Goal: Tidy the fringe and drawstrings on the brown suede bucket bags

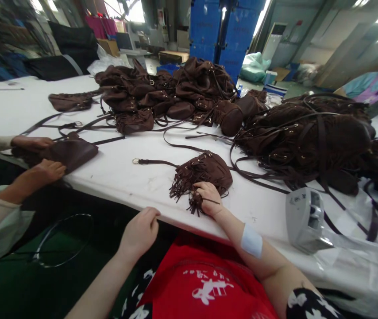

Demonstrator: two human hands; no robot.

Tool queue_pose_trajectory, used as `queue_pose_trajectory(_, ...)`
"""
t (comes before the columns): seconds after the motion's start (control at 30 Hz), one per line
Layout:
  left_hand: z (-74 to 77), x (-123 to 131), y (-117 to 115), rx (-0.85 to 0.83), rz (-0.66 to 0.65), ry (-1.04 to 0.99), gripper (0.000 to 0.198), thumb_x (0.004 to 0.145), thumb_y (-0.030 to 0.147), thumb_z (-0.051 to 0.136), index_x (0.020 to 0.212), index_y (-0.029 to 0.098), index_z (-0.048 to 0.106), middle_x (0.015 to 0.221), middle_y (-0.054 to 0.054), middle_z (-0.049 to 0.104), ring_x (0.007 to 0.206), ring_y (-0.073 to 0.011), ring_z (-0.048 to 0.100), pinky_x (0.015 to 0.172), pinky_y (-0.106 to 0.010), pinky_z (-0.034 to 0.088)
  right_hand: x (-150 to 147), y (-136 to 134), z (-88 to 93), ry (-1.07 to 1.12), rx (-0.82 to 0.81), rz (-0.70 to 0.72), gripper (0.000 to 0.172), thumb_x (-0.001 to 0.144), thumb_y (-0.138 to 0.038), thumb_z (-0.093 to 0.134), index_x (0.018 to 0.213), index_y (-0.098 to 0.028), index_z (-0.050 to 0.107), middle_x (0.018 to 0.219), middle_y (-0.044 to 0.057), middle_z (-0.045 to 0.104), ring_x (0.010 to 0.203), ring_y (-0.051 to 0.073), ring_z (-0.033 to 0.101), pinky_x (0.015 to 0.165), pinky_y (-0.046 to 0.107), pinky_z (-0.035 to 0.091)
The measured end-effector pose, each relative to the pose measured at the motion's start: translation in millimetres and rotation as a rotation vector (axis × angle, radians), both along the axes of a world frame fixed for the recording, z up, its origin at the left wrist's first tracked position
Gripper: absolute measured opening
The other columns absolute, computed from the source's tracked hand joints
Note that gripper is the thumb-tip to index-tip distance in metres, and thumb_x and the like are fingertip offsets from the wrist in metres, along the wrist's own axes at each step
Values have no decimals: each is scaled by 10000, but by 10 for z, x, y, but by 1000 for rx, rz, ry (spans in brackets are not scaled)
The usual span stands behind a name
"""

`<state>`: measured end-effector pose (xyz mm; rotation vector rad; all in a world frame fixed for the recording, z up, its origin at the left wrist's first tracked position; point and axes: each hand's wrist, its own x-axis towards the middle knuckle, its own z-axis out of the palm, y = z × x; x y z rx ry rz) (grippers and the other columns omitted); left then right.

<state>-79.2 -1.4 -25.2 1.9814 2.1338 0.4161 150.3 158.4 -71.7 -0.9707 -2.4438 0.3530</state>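
Note:
A small brown fringed suede bag (209, 170) lies near the front edge of the white table (122, 168), its strap with a buckle (149, 162) stretched to the left. My right hand (209, 198) rests on the table just in front of the bag, fingers pinched on a fringe tassel (195, 203). My left hand (140, 230) sits at the table's front edge, fingers curled over the edge with nothing visible in them.
A co-worker's two hands (38, 166) at the left hold a smooth brown bag (71, 153). Heaps of brown bags (175, 91) and straps (308, 128) cover the back and right. A grey tape dispenser (305, 219) stands at the right. Another person sits far right.

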Motion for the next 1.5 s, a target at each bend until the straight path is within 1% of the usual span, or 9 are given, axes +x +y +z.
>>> queue_pose_trajectory(0.23, -207, 666, 801, 134, -413, -108, 526, 806, 189, 550, 1328, 198, 482, 1456, -121, 424, 1340, -245, 377, 1110, -434, 348, -60, -821, 269, 126, -37, 128, 233, 963, -238, 427, 845, -180, 619, 925, 68, 646, 909, 196, 560, 864, 360, 451)
queue_pose_trajectory(0.33, -280, 895, 996, 102, -521, -147, 265, 873, 204, 494, 1105, 204, 622, 1224, -73, 612, 1157, -187, 526, 1014, -337, 431, 57, -882, 308, 149, 8, 91, 283, 972, -228, 365, 831, -204, 609, 910, 72, 636, 911, 216, 574, 847, 383, 467)
queue_pose_trajectory(0.47, -391, 1031, 1141, 59, -586, -48, 153, 805, 202, 556, 933, 167, 632, 957, -81, 670, 961, -222, 588, 909, -352, 470, 363, -499, 312, 139, 17, 73, 259, 941, -251, 389, 867, -246, 637, 1027, 88, 647, 972, 230, 608, 835, 378, 509)
queue_pose_trajectory(0.53, -403, 1037, 1119, 79, -581, -33, 210, 760, 232, 596, 954, 153, 618, 991, -104, 663, 960, -242, 585, 900, -365, 471, 477, -288, 281, 69, 37, 41, 266, 845, -258, 519, 1078, -261, 646, 1278, 103, 570, 1187, 272, 532, 974, 427, 468)
queue_pose_trajectory(0.63, -375, 1033, 992, 103, -537, -97, 307, 708, 265, 639, 992, 155, 601, 1052, -120, 649, 984, -257, 580, 918, -369, 470, 512, -109, 198, -101, 50, 72, 669, 673, -177, 583, 1333, -276, 538, 1486, 84, 392, 1374, 313, 346, 1110, 495, 333)
queue_pose_trajectory(0.7, -345, 1037, 890, 113, -522, -144, 365, 699, 275, 652, 1039, 157, 590, 1083, -122, 641, 1011, -266, 575, 958, -381, 457, 440, -71, 156, -201, 27, 123, 731, 649, -145, 555, 1363, -297, 518, 1513, 73, 358, 1398, 313, 307, 1127, 515, 286)
queue_pose_trajectory(1.03, 21, 973, 588, -20, -92, -145, 262, 907, 184, 400, 1100, 203, 575, 1088, -87, 647, 982, -211, 622, 863, -338, 473, -137, -166, 186, -133, -77, 189, 363, 868, -129, 484, 1179, -216, 650, 1263, 88, 610, 1224, 212, 497, 1125, 453, 269)
queue_pose_trajectory(1.23, -86, 895, 512, -47, -163, -91, 294, 973, 270, 322, 943, 180, 600, 955, -85, 681, 890, -218, 635, 799, -344, 470, -304, -118, -99, -231, 66, 146, 123, 918, -212, 555, 922, -183, 675, 1158, 55, 633, 1106, 189, 517, 1058, 386, 340)
queue_pose_trajectory(1.5, -111, 727, 196, -108, -160, -81, 373, 996, 317, 258, 848, 194, 577, 876, -68, 689, 831, -204, 648, 747, -306, 459, -327, -163, -99, -239, 152, 125, 117, 914, -195, 556, 896, -172, 669, 1165, 47, 625, 1084, 189, 501, 1068, 373, 306)
